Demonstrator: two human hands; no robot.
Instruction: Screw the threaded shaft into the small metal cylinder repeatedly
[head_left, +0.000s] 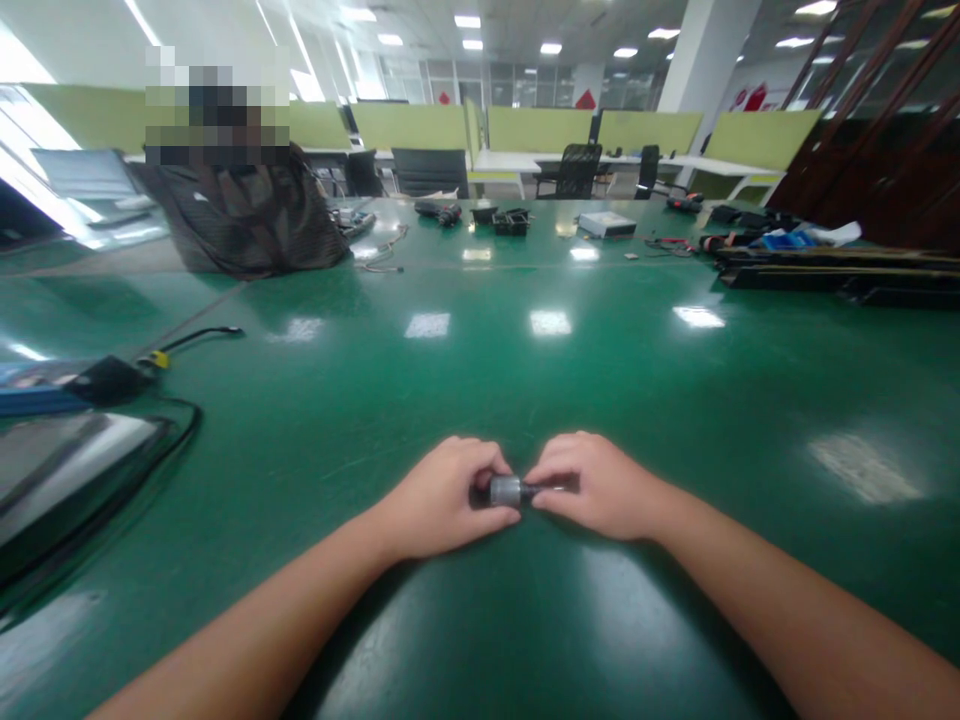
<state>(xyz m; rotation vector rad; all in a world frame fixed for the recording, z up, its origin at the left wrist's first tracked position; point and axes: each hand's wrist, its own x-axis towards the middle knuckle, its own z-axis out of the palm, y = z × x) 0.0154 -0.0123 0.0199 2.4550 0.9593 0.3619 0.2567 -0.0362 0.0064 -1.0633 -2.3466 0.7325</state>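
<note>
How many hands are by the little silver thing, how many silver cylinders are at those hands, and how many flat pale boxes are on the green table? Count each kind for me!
Hands: 2, the left hand and the right hand
Silver-grey cylinder: 1
Flat pale box: 1
Total: 4

Green table (465, 390): left hand (450, 497) grips a grey metal cylinder (505, 490); right hand (596, 487) pinches its dark stem (528, 492). Flat silver-and-black device (94, 448) toward left edge; white-topped box (604, 224) near far edge; stacked black panels (825, 268) toward far right corner.
</note>
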